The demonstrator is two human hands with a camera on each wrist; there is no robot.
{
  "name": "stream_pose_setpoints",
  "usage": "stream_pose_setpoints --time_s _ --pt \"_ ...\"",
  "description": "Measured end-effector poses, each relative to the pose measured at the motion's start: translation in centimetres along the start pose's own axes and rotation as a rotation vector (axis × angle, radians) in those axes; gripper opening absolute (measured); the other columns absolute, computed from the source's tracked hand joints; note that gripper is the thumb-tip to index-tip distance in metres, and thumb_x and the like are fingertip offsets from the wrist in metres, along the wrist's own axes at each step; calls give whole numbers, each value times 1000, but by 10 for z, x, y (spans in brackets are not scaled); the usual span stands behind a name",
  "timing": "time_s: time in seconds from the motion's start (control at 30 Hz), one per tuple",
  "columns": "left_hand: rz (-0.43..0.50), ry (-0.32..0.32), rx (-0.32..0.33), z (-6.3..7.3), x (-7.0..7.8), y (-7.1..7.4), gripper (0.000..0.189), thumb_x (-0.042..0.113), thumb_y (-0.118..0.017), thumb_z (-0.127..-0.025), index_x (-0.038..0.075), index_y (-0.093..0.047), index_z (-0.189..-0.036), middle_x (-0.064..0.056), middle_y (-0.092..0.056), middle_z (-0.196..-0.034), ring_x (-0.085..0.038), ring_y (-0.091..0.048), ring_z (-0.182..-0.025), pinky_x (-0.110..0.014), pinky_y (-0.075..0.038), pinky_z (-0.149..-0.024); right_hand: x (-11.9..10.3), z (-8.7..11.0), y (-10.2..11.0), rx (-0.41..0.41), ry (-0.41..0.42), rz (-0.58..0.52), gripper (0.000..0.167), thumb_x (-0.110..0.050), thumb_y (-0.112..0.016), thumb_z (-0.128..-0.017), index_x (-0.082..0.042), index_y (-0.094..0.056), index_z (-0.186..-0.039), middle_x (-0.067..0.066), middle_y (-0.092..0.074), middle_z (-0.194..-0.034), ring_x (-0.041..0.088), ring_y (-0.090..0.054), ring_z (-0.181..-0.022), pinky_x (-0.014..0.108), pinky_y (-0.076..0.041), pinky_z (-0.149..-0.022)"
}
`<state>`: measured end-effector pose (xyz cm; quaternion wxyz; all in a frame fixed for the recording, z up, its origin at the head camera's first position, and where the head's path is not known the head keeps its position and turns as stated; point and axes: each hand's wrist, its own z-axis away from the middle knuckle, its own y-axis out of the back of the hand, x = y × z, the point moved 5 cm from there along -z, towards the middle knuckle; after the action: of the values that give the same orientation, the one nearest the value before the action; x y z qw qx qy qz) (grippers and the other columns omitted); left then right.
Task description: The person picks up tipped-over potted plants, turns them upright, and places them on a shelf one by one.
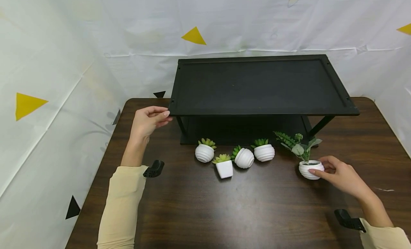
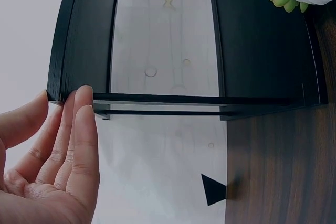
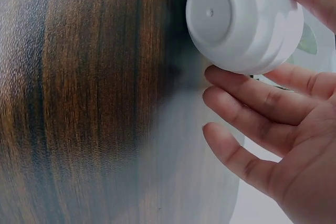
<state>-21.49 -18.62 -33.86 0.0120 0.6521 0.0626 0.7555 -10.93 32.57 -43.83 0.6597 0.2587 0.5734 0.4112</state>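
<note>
My left hand pinches the front left corner of a black two-tier shelf. In the left wrist view, the thumb lies on one side of the shelf's edge and the fingers on the other. My right hand holds a ribbed white pot between thumb and fingers. A leafy artificial plant stands up from that pot, its leaves overlapping the shelf's right end. The right wrist view shows the round underside of the white pot, facing the camera.
Several small white succulent pots line the shelf's front: a round one, a square one, a tipped round one and another round one. The dark wooden table meets white sheeting behind and at left.
</note>
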Motion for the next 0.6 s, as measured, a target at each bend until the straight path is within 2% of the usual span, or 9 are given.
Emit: stream_pose_setpoints --time_s 0.17,0.27,0.4,0.6 --pt "-18 8 1 0 -1 1 25 8 -67 -83 -6 -62 -104 -5 -67 -81 -13 -67 -71 -32 -53 -76 -2 1 0 -11 5 0 56 -36 -68 -82 8 -49 -112 22 -62 -95 34 -59 -87 41 -48 -64" --pt "-24 6 2 0 0 1 25 9 -66 -84 -6 -62 -104 -5 -67 -82 -13 -67 -71 -31 -53 -76 -1 1 0 -15 7 -6 56 -35 -68 -82 7 -48 -112 22 -62 -96 33 -59 -87 38 -48 -63" --pt "-16 0 2 0 1 1 25 8 -66 -83 -6 -62 -103 -5 -66 -80 -14 -67 -71 -26 -55 -71 1 2 -1 -18 9 -22 55 -34 -67 -83 7 -47 -114 26 -60 -99 37 -59 -89 40 -49 -64" --pt "-30 -1 5 0 1 -1 27 8 -66 -84 -7 -62 -105 -3 -66 -79 -14 -67 -72 -25 -55 -71 2 1 -2 4 15 -49 57 -33 -66 -84 9 -44 -117 32 -54 -105 40 -60 -90 43 -52 -63"
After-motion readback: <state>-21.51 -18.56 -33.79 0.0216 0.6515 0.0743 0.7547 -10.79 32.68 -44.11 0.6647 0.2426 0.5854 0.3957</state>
